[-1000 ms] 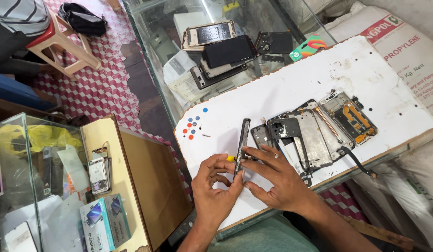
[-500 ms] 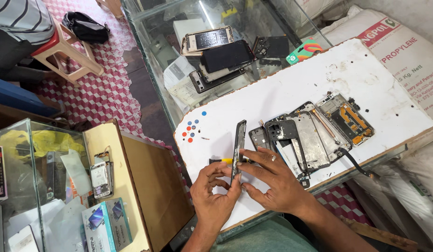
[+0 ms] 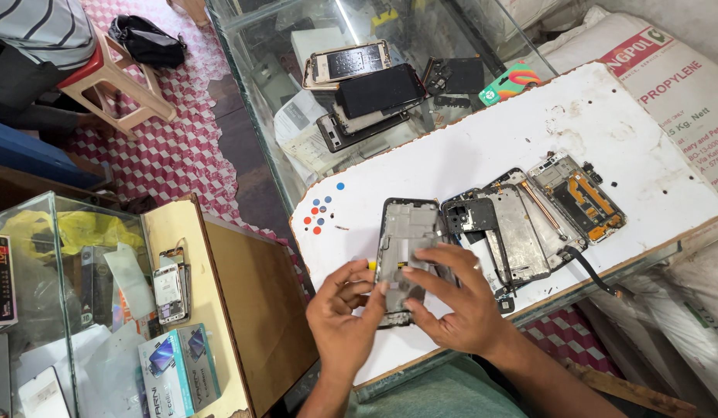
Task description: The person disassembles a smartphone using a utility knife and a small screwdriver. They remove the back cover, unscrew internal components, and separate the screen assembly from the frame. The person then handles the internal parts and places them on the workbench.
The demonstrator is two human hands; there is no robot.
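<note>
A grey phone frame [image 3: 405,232] lies flat on the white work board [image 3: 606,131], its inner side up. My left hand [image 3: 345,311] grips its lower left edge and also holds a small yellow-handled tool [image 3: 372,265]. My right hand [image 3: 455,298] rests over the frame's lower right part, fingers spread on it. Just right of the frame lie a black inner cover [image 3: 470,217], a metal mid-plate [image 3: 521,232] and an open phone body [image 3: 579,193] with orange flex cables.
Small coloured dots [image 3: 322,213] sit on the board's left end. Several phones [image 3: 366,93] lie on the glass counter behind. A glass case [image 3: 57,310] and a wooden counter with a small phone [image 3: 171,292] and a box [image 3: 177,360] stand at left. A person sits on a stool [image 3: 103,77] at top left.
The phone frame stood on its edge before; now it lies flat with its inner side up. Both hands have shifted slightly along its lower end.
</note>
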